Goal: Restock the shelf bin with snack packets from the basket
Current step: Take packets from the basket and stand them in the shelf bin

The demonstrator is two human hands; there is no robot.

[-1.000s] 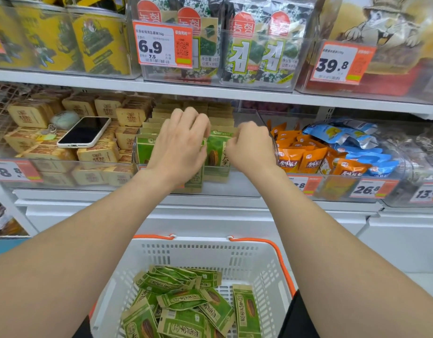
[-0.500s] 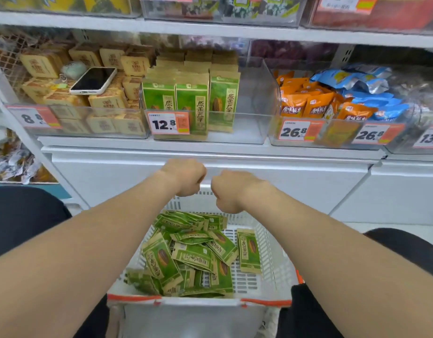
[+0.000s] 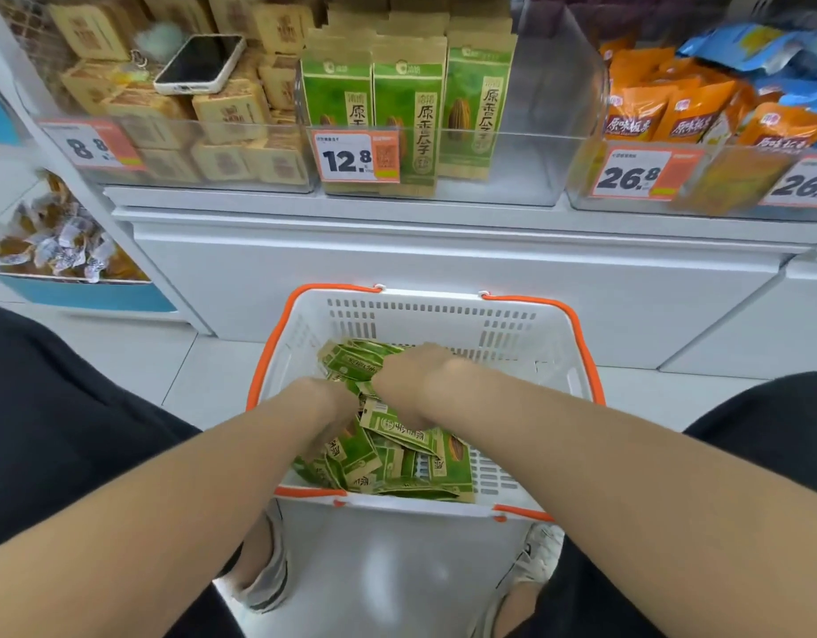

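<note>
A white basket with orange handles [image 3: 443, 297] stands on the floor between my knees and holds a loose heap of green snack packets [image 3: 399, 458]. Both hands are down in that heap. My left hand [image 3: 333, 404] has its fingers buried among the packets, so its grip is hidden. My right hand [image 3: 413, 375] is curled over packets near the heap's far side. Above, the clear shelf bin [image 3: 537, 131] holds upright green packets [image 3: 411, 108] in its left part; its right part shows bare floor.
A 12.8 price tag [image 3: 358, 156] hangs on the bin front. A phone [image 3: 199, 62] lies on brown boxes [image 3: 227, 112] in the left bin. Orange packets [image 3: 673, 112] fill the right bin. White cabinet fronts [image 3: 443, 269] rise behind the basket.
Both hands have come away from the shelf bin and dropped into the basket's heap of packets. My view has tilted down toward the basket.
</note>
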